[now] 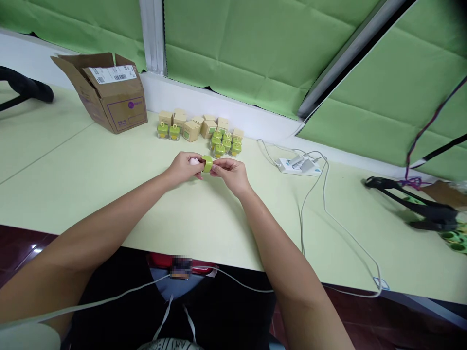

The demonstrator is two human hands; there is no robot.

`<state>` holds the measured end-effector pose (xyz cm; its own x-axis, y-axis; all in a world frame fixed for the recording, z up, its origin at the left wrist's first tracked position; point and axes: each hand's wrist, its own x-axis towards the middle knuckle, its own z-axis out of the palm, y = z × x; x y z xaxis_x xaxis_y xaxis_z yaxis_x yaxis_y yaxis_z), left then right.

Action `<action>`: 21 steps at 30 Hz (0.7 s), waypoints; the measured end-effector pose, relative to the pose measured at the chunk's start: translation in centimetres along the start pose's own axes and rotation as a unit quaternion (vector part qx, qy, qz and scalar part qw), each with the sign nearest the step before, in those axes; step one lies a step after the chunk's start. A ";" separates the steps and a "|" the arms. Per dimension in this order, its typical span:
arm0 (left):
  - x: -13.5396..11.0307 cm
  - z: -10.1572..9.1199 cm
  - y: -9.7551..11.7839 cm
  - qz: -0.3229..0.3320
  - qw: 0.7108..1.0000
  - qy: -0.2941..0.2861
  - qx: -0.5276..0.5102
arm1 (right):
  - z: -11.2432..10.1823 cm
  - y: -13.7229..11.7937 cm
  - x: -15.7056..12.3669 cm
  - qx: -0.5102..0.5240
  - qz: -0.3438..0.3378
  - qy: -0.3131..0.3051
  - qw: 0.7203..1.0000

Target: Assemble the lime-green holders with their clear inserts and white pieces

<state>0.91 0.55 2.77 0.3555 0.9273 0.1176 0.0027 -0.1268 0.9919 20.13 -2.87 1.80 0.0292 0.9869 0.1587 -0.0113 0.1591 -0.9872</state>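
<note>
Over the pale green table [109, 184], my left hand [184, 167] and my right hand [229, 172] meet around a small green-capped item [207, 163]. My left hand is curled round its pale body, and my right hand pinches the green cap between thumb and fingers. Just beyond my hands stands a cluster of several small green-lidded jars [224, 144], with two more [168, 131] to the left. Behind them sits a row of several small tan boxes [191, 127].
An open cardboard carton [109, 95] lies tipped at the back left. A white power strip [297, 166] with grey cables [328, 214] lies to the right. Black straps and green rings [430, 211] rest at the far right. Green cloth [255, 43] covers the wall.
</note>
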 end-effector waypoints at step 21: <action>-0.1 0.0 0.6 -0.085 0.995 -0.013 -0.051 | -0.6 0.0 0.2 -0.075 -0.063 -0.056 0.994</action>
<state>0.83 0.35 3.37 0.3822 0.9226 -0.0519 -0.0305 0.0688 0.9972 20.72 -2.72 1.79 -0.0907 0.9574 0.2743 0.1357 0.2847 -0.9490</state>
